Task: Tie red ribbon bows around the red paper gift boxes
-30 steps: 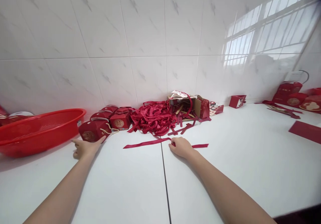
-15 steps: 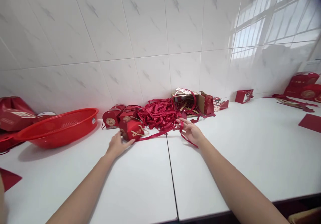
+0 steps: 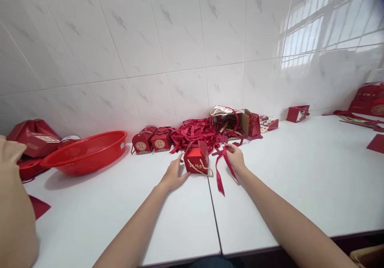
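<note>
My left hand (image 3: pixel 173 175) holds a small red gift box (image 3: pixel 196 155) at its left side, thumb along the bottom edge and the other fingers partly hidden behind. The box stands upright on the white table, with gold lettering and a beige cord handle hanging at its front. To the right of the box, my right hand (image 3: pixel 235 158) pinches a dark red ribbon (image 3: pixel 220 183) between closed fingers, its ends dangling down. Just behind the box lies a tangled heap of red ribbons (image 3: pixel 196 131).
Two red boxes with gold emblems (image 3: pixel 161 143) stand left of the heap. A red plastic basket (image 3: pixel 87 162) is further left. An open box with scraps (image 3: pixel 244 126) sits by the tiled wall. A person's beige sleeve (image 3: pixel 15 212) shows at the left edge.
My left hand has moved the gift box right, away from the two emblem boxes, and it now stands upright. My right hand has drawn the ribbon clear of the box, its ends now hanging free.
</note>
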### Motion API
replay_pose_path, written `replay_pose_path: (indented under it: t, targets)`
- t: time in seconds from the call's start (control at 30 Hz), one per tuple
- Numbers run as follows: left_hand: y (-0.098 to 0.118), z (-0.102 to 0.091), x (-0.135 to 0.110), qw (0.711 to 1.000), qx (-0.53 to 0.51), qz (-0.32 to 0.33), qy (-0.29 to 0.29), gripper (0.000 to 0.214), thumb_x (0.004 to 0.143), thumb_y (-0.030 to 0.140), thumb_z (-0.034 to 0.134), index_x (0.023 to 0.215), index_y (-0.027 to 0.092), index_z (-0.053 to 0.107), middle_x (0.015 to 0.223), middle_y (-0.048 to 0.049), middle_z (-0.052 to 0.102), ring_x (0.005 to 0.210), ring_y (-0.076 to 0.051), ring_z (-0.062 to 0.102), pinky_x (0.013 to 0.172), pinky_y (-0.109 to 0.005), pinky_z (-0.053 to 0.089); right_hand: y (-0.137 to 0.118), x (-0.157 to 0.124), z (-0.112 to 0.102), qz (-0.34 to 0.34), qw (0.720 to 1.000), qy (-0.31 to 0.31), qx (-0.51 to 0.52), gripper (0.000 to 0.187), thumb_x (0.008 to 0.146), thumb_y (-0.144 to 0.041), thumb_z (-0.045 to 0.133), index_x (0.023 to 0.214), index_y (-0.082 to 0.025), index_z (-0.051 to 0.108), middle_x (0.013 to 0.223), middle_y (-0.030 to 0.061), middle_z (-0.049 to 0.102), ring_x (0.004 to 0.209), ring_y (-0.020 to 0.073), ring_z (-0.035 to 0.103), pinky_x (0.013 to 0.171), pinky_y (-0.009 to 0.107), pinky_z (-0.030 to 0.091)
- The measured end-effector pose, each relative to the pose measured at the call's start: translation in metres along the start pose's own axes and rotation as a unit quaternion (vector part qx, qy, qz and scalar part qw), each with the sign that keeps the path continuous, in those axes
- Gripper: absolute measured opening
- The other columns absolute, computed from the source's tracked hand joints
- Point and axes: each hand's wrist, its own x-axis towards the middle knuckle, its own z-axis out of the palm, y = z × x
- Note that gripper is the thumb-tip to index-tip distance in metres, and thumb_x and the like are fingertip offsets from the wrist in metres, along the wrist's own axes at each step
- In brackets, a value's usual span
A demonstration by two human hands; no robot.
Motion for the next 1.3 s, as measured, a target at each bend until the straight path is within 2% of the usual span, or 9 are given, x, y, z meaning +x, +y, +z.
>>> replay_pose_path:
  t: [0.1, 0.17, 0.3, 0.43, 0.53, 0.63, 0.73, 1.03, 1.3]
  targets:
    - [-0.002, -0.002, -0.004, 0.996, -0.035, -0.041, 0.066, 0.032, 0.073, 0.030, 0.057, 0.103, 0.021, 0.052, 0.080, -0.0012, 0.057, 0.079, -0.018, 0.056, 0.074, -0.032, 0.045, -0.015, -0.016, 0.013, -0.074, 0.996, -0.001, -0.054, 0.050, 0.070, -0.013, 0.046, 0.119, -0.018, 0.056, 0.124, 0.0081, 0.059, 0.116, 0.0227, 0.050, 0.101, 0.039, 0.037]
    - [0.002, -0.005, -0.006, 0.994, -0.054, -0.058, 0.078, 0.016, 0.078, 0.030, 0.051, 0.090, 0.021, 0.052, 0.057, 0.0066, 0.040, 0.055, -0.013, 0.045, 0.061, -0.028, 0.041, -0.025, -0.027, 0.021, -0.155, 0.980, -0.014, -0.125, 0.055, 0.071, -0.010, 0.044, 0.125, -0.020, 0.053, 0.131, 0.0058, 0.054, 0.126, 0.0225, 0.042, 0.108, 0.040, 0.026]
    - [0.023, -0.007, -0.010, 0.992, -0.112, -0.049, 0.036, 0.020, 0.081, 0.039, 0.051, 0.082, 0.020, 0.054, 0.048, 0.0105, 0.022, 0.044, -0.009, 0.028, 0.049, -0.022, 0.030, -0.041, -0.051, 0.037, -0.351, 0.892, -0.047, -0.283, 0.053, 0.082, -0.020, 0.043, 0.136, -0.020, 0.042, 0.134, 0.0085, 0.050, 0.128, 0.0263, 0.037, 0.107, 0.044, 0.020]
    - [0.047, -0.003, -0.013, 0.968, -0.247, -0.029, -0.038, 0.045, 0.078, 0.043, 0.059, 0.114, 0.016, 0.054, 0.051, 0.0099, 0.031, 0.046, -0.008, 0.032, 0.048, -0.021, 0.031, -0.052, -0.075, 0.049, -0.427, 0.863, -0.125, -0.241, 0.056, 0.088, -0.026, 0.039, 0.142, -0.018, 0.029, 0.131, 0.0104, 0.052, 0.121, 0.0254, 0.042, 0.102, 0.042, 0.025]
    - [0.056, 0.001, -0.014, 0.934, -0.346, -0.023, -0.080, 0.049, 0.069, 0.042, 0.070, 0.108, 0.016, 0.058, 0.062, 0.0030, 0.052, 0.059, -0.012, 0.048, 0.056, -0.023, 0.041, -0.059, -0.087, 0.055, -0.458, 0.841, -0.205, -0.204, 0.055, 0.088, -0.026, 0.039, 0.142, -0.019, 0.028, 0.118, 0.0092, 0.060, 0.110, 0.0228, 0.049, 0.097, 0.039, 0.029]
    - [0.056, 0.002, -0.014, 0.920, -0.364, -0.054, -0.136, 0.032, 0.063, 0.041, 0.074, 0.078, 0.014, 0.066, 0.069, -0.0028, 0.061, 0.067, -0.016, 0.054, 0.062, -0.026, 0.043, -0.060, -0.091, 0.058, -0.468, 0.834, -0.227, -0.186, 0.053, 0.088, -0.025, 0.041, 0.140, -0.020, 0.032, 0.113, 0.0079, 0.061, 0.105, 0.0214, 0.051, 0.093, 0.038, 0.030]
    - [0.052, -0.001, -0.013, 0.912, -0.366, -0.075, -0.167, 0.030, 0.065, 0.041, 0.073, 0.061, 0.013, 0.063, 0.056, 0.0001, 0.055, 0.054, -0.011, 0.046, 0.053, -0.023, 0.036, -0.059, -0.088, 0.058, -0.458, 0.847, -0.203, -0.179, 0.049, 0.088, -0.024, 0.041, 0.137, -0.020, 0.037, 0.118, 0.0078, 0.060, 0.106, 0.0209, 0.050, 0.094, 0.038, 0.029]
    - [0.046, -0.007, -0.007, 0.888, -0.408, -0.107, -0.184, 0.050, 0.074, 0.058, 0.056, 0.048, 0.016, 0.052, 0.051, -0.0002, 0.045, 0.052, -0.012, 0.040, 0.054, -0.026, 0.035, -0.051, -0.067, 0.048, -0.369, 0.901, -0.103, -0.204, 0.039, 0.091, -0.025, 0.039, 0.128, -0.021, 0.048, 0.114, 0.0055, 0.063, 0.111, 0.0204, 0.049, 0.097, 0.036, 0.027]
    - [0.040, -0.007, -0.001, 0.906, -0.365, -0.164, -0.136, 0.048, 0.076, 0.053, 0.058, 0.045, 0.018, 0.049, 0.048, 0.0011, 0.046, 0.052, -0.012, 0.041, 0.057, -0.025, 0.035, -0.034, -0.046, 0.045, -0.252, 0.952, -0.023, -0.172, 0.044, 0.090, -0.030, 0.037, 0.133, -0.020, 0.043, 0.132, 0.0086, 0.052, 0.122, 0.0237, 0.043, 0.100, 0.043, 0.027]
